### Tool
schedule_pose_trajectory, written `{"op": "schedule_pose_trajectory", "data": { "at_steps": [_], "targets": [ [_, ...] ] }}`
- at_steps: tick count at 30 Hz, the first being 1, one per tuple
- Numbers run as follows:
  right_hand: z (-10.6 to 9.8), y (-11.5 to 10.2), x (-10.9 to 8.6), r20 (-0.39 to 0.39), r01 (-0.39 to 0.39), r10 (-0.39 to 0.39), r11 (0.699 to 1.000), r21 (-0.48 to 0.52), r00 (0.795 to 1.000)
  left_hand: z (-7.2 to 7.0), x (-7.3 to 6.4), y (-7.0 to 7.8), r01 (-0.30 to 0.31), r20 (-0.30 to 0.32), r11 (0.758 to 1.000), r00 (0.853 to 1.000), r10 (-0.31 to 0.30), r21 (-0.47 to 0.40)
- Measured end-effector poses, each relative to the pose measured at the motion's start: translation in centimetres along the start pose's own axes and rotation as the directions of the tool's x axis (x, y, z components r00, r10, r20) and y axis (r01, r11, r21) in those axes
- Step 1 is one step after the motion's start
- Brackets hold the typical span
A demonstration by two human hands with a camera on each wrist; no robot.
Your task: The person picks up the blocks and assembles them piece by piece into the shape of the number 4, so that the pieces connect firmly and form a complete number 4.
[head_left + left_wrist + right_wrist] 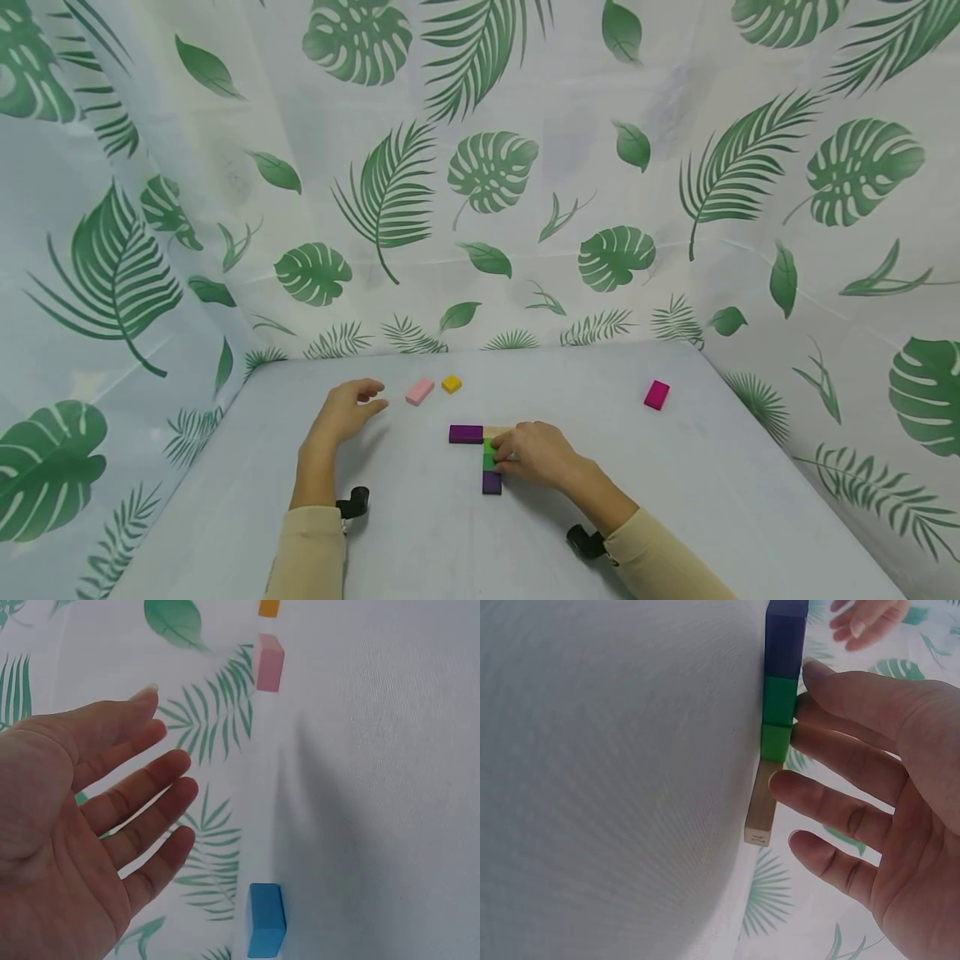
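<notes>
Fingers parted and gently bent, a person's right hand (538, 454) leaned over a line of blocks on a white tabletop (420, 525), fingertips at a bright green square block (776, 742), a darker green square block (780, 700) and a pale oblong wooden block (763, 802), its right end hidden from the head camera. A dark violet oblong block (492, 483) closed the near end; a purple oblong block (466, 434) adjoined the wooden one. The left hand (347, 410) hung above the tabletop, fingers relaxed and apart, near a pink oblong block (420, 392) and a yellow square block (452, 384); the left wrist view showed a blue oblong block (266, 921). A magenta oblong block (657, 395) sat well apart at right, before leaf-printed cloth (525, 275)
</notes>
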State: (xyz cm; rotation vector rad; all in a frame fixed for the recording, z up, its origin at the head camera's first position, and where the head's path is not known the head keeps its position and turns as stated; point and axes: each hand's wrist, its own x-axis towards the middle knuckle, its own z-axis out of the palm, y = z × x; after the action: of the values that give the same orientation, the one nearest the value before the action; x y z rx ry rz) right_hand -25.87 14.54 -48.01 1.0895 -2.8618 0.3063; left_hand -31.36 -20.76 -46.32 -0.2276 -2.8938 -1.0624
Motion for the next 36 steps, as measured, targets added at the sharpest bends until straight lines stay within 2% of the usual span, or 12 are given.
{"op": "schedule_pose_trajectory", "data": {
  "at_steps": [3, 14, 23, 30, 36],
  "targets": [
    [0.0, 0.0, -0.1, -0.001, 0.0, 0.0, 1.0, 0.004, 1.0, -0.1, 0.0, -0.3, -0.007, 0.001, 1.0, 1.0, 0.007, -0.009],
    [0.0, 0.0, -0.1, 0.003, -0.008, 0.008, 1.0, -0.001, 1.0, -0.9, -0.5, -2.3, 0.039, -0.026, 0.999, 0.999, -0.04, -0.029],
    [0.0, 0.0, -0.1, 0.0, -0.013, 0.013, 1.0, 0.009, 1.0, -1.3, -0.6, -2.9, 0.048, -0.033, 0.998, 0.998, -0.049, -0.041],
    [-0.1, -0.1, -0.1, -0.006, -0.01, 0.01, 1.0, 0.005, 1.0, -1.6, -1.0, -3.4, 0.104, -0.008, 0.994, 0.994, -0.105, -0.038],
    [-0.1, -0.1, -0.2, -0.008, -0.015, 0.015, 1.0, 0.003, 1.0, -1.9, -1.4, -3.9, 0.169, 0.033, 0.985, 0.985, -0.169, -0.019]
  ]
}}
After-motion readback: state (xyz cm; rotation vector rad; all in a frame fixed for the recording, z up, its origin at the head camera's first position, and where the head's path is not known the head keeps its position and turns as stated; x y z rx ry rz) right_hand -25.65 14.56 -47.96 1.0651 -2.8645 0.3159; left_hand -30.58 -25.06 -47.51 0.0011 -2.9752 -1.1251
